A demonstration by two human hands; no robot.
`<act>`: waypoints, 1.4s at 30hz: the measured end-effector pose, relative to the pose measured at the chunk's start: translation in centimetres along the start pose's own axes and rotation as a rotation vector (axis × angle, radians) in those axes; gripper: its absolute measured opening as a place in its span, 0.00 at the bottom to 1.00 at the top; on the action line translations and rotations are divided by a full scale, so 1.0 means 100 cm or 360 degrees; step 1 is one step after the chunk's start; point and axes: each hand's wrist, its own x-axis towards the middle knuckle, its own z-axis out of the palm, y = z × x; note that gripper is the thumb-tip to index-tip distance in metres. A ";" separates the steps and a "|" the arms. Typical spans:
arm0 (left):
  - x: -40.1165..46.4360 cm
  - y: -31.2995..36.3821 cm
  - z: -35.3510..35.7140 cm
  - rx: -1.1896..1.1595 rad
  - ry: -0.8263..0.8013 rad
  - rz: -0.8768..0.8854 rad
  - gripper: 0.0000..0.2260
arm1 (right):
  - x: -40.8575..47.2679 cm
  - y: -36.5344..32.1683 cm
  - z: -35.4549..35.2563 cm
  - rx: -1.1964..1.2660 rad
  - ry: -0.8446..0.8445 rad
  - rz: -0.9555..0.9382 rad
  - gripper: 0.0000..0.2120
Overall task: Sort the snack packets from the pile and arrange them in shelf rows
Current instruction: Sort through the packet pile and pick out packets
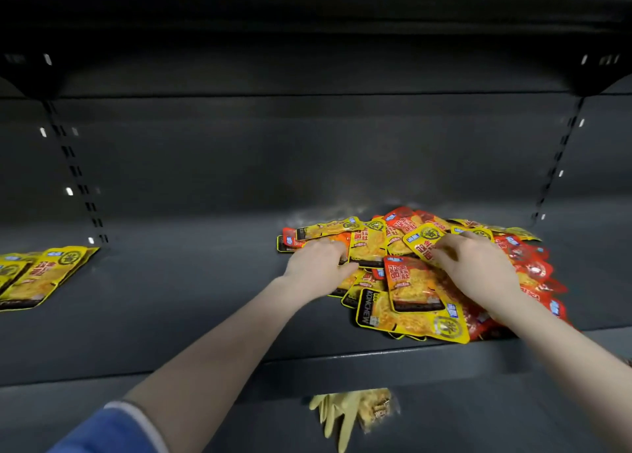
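Head view, one entry: a dark metal shelf (191, 302) carries a mixed pile (424, 275) of yellow and red snack packets heaped toward its right side, the colours jumbled and overlapping, which I judge is why both hands go in together to tell them apart. Left hand (319, 264): laid palm-down on the pile's near-left edge, fingers curled onto a yellow packet (367, 247); I cannot tell whether they truly grip it or only press it. Right hand (475, 268): on the pile's top, fingers bent around the edge of another yellow packet (422, 244), apparently lifting it free of the red ones beneath. Far left of the same shelf: a row of yellow packets (37, 275) lying flat and overlapped, well apart from the pile, which I take as the sorted yellow row begun. Below the shelf edge: a pale glove (342, 415) and something clear beside it, unidentified. Sorting looks early; most packets remain in the pile.
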 end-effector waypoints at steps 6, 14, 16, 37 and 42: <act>-0.003 0.010 0.011 -0.0090 -0.0085 0.0154 0.22 | -0.002 0.014 0.000 0.0043 -0.0037 -0.0080 0.12; -0.013 0.015 0.006 -0.0377 -0.0319 0.0395 0.30 | -0.006 0.013 -0.004 0.0048 -0.0008 -0.0130 0.12; -0.014 0.017 0.005 -0.0400 -0.0357 0.0403 0.30 | -0.006 0.011 -0.004 0.0047 -0.0001 -0.0137 0.12; -0.046 -0.063 -0.043 -0.0256 -0.0563 0.0019 0.08 | -0.007 -0.038 0.013 -0.0435 -0.0329 0.0057 0.37; -0.047 -0.060 -0.036 -0.0218 -0.0404 0.0114 0.18 | -0.007 -0.052 0.008 -0.0485 -0.0525 0.0124 0.44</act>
